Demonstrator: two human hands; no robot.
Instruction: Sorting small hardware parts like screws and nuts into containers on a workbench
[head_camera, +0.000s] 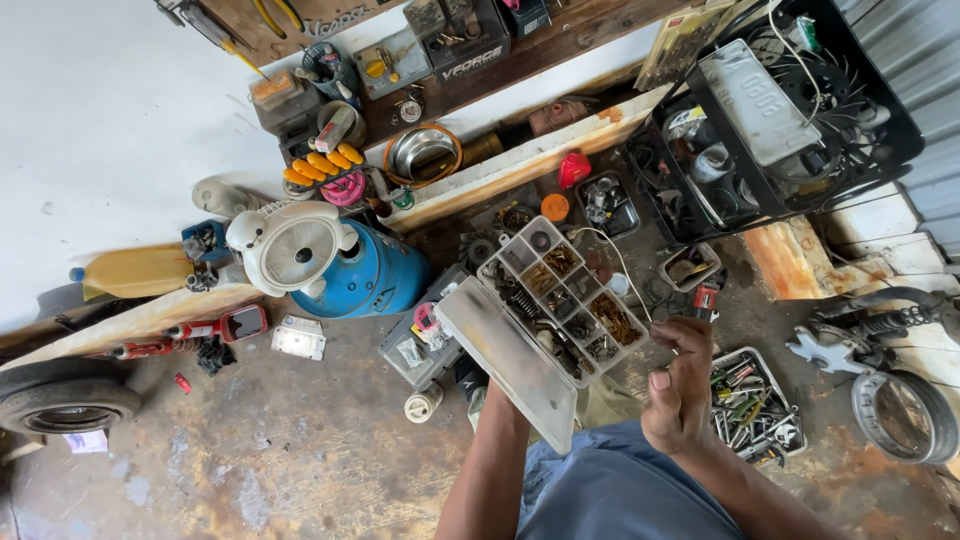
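The head view looked down on a stained concrete workshop floor (300, 450) littered with parts, below a white wall and wooden shelves (520, 55) crowded with tools. A clear compartmented parts box (560, 295) stood open above the person's lap, its lid (505, 360) swung down toward the knee, its cells full of springs, screws and small fittings. The left hand (480, 390) was mostly hidden under the lid, apparently propping the box; whether it gripped anything I could not tell. The right hand (678, 385) hovered just beside the box, fingers pinched together, possibly on a small piece too tiny to make out. Sorting looked mid-way: box open, nothing closed up. Nearby lay a blue tank (365, 275), a white fan (295, 248), a tray of bits (755, 405) and a black crate (780, 110).
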